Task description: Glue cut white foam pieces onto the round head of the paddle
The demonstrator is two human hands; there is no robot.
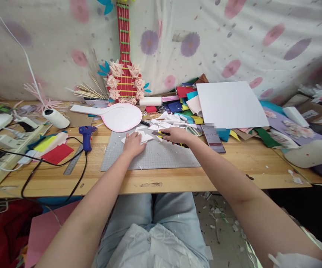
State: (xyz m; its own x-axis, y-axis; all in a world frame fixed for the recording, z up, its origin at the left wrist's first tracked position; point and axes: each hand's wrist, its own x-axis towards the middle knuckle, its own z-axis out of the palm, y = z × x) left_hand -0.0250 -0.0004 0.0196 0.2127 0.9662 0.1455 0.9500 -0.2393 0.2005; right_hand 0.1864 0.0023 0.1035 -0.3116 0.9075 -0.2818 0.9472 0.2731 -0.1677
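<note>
L hand (134,144) lies flat, fingers a bit spread, pressing on a white piece (147,137) (foam or card, can't tell) that shows past its fingertips on the grey mat (116,153); R hand (178,135) is closed round a yellow-black cutter (165,133), blade toward the L hand. Prob. a trimming step, w/ next move calling for firm L pressure, fingertips clear of the blade. Phone (214,139) right of R hand shows timer-like digits, approx. "00 12", rest too small; no brand legible.
</note>
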